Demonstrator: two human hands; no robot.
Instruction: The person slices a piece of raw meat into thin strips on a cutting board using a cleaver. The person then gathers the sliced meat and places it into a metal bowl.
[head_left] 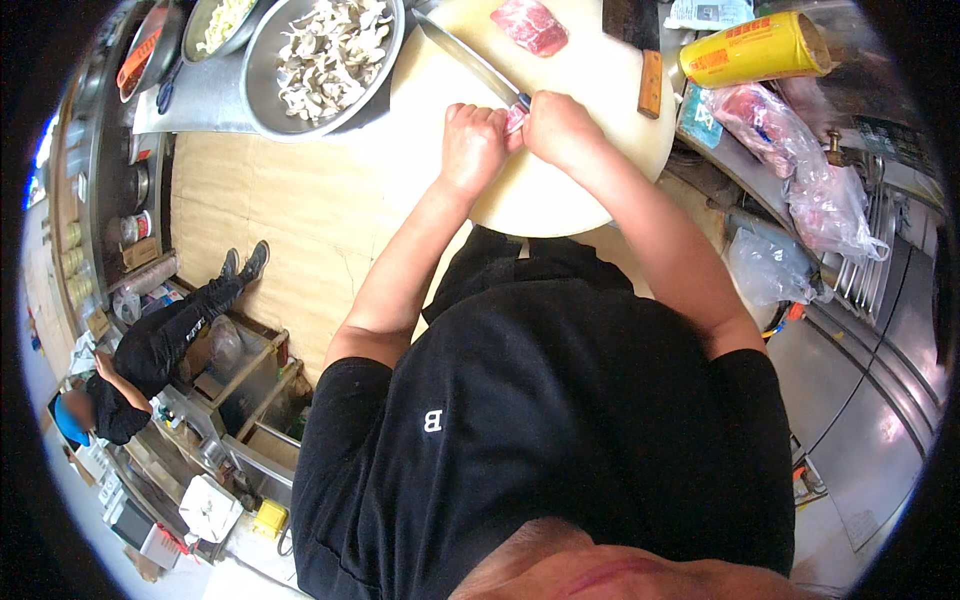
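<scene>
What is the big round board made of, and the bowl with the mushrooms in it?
The round cutting board looks like pale, smooth plastic, though it could be light wood. The bowl seems to be metal, probably steel: it is grey and shiny along its rim.

board [560, 190]: before the person, both hands on it | left hand [472, 145] just left of right hand [560, 128], touching | knife [470, 62] runs up-left from hands | meat piece [530, 25] at board's far edge | bowl [262, 95] left of board | roll [755, 50] right, bags [800, 170] below it
</scene>
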